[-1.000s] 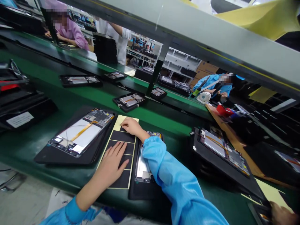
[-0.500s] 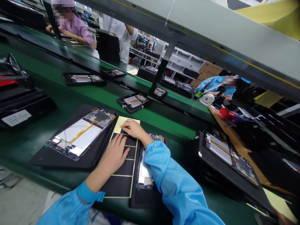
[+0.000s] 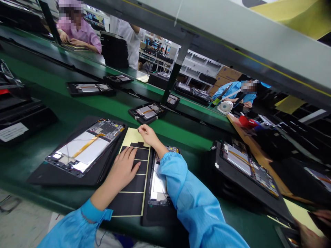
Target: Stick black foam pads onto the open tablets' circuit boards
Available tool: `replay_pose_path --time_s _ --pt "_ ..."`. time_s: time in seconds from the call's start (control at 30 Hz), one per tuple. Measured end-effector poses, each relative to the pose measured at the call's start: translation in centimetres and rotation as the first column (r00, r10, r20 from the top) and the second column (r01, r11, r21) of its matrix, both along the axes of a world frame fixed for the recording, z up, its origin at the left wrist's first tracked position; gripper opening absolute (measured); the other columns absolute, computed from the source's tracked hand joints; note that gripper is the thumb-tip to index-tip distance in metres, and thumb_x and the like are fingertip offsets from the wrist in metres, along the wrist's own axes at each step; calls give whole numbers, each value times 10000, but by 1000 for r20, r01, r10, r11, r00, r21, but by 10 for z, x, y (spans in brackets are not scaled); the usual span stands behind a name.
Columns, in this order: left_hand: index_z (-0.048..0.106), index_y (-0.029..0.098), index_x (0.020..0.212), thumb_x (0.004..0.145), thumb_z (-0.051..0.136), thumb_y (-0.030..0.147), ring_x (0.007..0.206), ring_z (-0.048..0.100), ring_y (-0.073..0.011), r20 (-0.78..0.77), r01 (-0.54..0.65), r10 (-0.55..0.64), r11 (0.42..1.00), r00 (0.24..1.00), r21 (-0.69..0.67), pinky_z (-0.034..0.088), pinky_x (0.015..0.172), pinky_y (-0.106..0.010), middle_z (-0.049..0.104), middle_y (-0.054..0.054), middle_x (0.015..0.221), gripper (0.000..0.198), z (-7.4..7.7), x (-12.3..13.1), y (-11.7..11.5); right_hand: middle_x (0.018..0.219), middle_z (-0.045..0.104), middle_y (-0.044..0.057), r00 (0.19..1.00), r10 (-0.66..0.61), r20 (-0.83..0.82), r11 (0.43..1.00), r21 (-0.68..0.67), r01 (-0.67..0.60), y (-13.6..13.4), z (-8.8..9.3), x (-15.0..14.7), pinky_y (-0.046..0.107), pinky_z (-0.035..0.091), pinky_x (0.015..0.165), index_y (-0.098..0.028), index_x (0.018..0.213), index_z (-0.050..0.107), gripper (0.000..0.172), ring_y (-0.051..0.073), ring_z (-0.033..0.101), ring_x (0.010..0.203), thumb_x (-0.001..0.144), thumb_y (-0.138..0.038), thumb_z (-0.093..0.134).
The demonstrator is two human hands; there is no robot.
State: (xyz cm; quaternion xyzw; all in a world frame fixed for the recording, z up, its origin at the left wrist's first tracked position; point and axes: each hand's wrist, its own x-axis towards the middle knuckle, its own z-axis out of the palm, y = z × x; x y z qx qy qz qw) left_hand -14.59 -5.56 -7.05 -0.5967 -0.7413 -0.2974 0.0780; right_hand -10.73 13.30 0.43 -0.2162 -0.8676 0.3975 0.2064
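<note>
A yellow backing sheet (image 3: 131,135) bearing black die-cut stickers (image 3: 129,205) lies between two opened tablets. My left hand (image 3: 123,168) rests flat on the stickers, fingers stretched and slightly apart. Over the sheet's far right corner, my right hand (image 3: 149,136) has thumb and fingers pinched together. A tiny dark bit shows at those fingertips, too small to name. To the left, an opened tablet (image 3: 86,146) with a white battery and orange ribbon cable lies on a black pad (image 3: 42,174). My right sleeve partly covers the other tablet (image 3: 158,184).
Black trays stacked with an opened tablet (image 3: 239,160) stand at right. More tablets (image 3: 147,112) lie along the green bench (image 3: 103,109). A metal post (image 3: 173,77) and overhead shelf (image 3: 207,38) cross the far side. Another person's hand (image 3: 307,236) shows at lower right; co-workers sit beyond.
My right hand has moved away from me, off the top black stickers toward the sheet's far corner, uncovering a notched black piece. My left hand stays on the sheet. The view has shifted slightly.
</note>
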Motion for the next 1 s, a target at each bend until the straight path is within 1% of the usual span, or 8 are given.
replay_pose_path --time_s 0.17,0.3,0.37,0.43,0.53,0.63,0.73,1.0 --pt "552 68 1341 1024 399 409 1303 583 -411 53 53 -54 998 997 23 508 1073 -584 635 -257 1348 490 9 -9 0 1262 712 76 988 -112 -102 987 -124 99 -6 38 47 302 550 938 -198 1222 644 260 188 662 1151 1020 -173 483" --pt "501 103 1403 1055 389 469 1321 576 -362 151 162 -167 986 974 45 471 1141 -546 624 -207 1382 517 27 1 -18 1444 646 39 960 -152 -235 976 -189 108 -55 76 149 375 535 1061 -323 1478 539 460 217 591 1361 1021 -299 588" --pt "517 169 1410 1062 446 468 1280 618 -309 229 338 -341 940 912 53 512 1115 -461 642 -143 1386 465 37 17 -32 1458 638 39 916 -302 -263 950 -160 268 -93 80 200 422 491 1136 -364 1550 462 561 230 568 1394 1013 -331 622" --pt "561 222 1381 1076 460 376 1203 667 -248 260 563 -554 825 791 43 548 1057 -358 687 -86 1330 356 45 37 -46 1422 660 57 839 -487 -243 873 -110 475 -133 68 240 453 451 1178 -362 1603 381 665 237 580 1376 998 -319 656" --pt "564 246 1415 1070 403 195 1158 685 -198 234 750 -733 661 638 26 550 1012 -278 710 -58 1295 385 49 65 -54 1291 714 82 673 -703 -228 707 -120 697 -178 23 273 474 456 1161 -297 1631 309 759 238 647 1260 971 -292 683" --pt "557 238 1443 1065 375 171 1101 702 -194 231 779 -759 627 609 6 567 947 -263 726 -62 1250 425 46 80 -45 1159 753 75 597 -772 -217 626 -105 772 -200 -20 283 468 508 1091 -262 1604 349 684 235 683 1164 981 -271 633" --pt "600 226 1385 1084 360 219 1051 700 -209 258 772 -746 635 615 -4 573 899 -287 727 -79 1180 385 46 86 -29 1144 771 74 639 -746 -190 658 -59 751 -200 -36 281 486 500 1098 -260 1587 382 656 253 649 1229 976 -249 621" --pt "448 218 1520 1026 461 211 1100 640 -260 286 718 -678 694 677 -53 529 972 -382 679 -108 1212 494 51 117 -5 1278 730 87 824 -558 -98 829 -17 559 -155 -21 274 476 463 1157 -257 1626 341 740 263 581 1337 936 -165 592"
